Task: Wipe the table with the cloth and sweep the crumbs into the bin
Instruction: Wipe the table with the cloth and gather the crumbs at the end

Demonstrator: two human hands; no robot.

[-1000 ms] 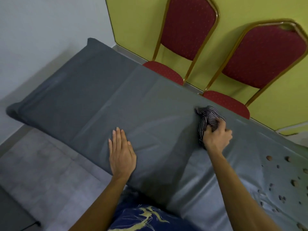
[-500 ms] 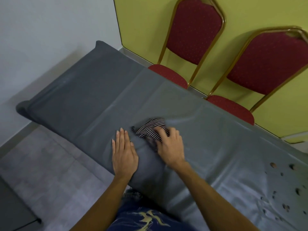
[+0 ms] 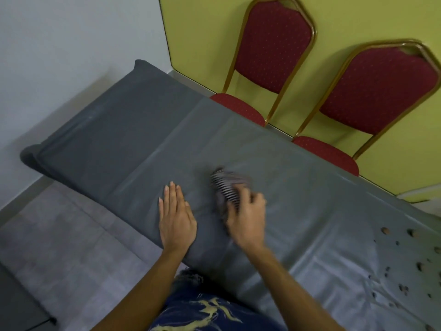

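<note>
A long table under a grey cover [image 3: 124,130] runs from upper left to lower right. My right hand [image 3: 248,218] grips a black-and-white striped cloth [image 3: 226,187] and presses it on the cover near the table's middle; both are motion-blurred. My left hand [image 3: 175,217] lies flat on the cover by the near edge, fingers together, just left of the cloth. Several brown crumbs [image 3: 405,259] are scattered on the cover at the far right. No bin is in view.
Two red padded chairs with gold frames [image 3: 274,51] [image 3: 379,91] stand against the yellow wall behind the table. Grey tiled floor [image 3: 59,247] lies to the near left. A dark object [image 3: 14,302] sits at the bottom left corner.
My right hand swept the cloth from the table's far edge to the middle beside my left hand, then shifted slightly right. My left hand stayed flat in place.
</note>
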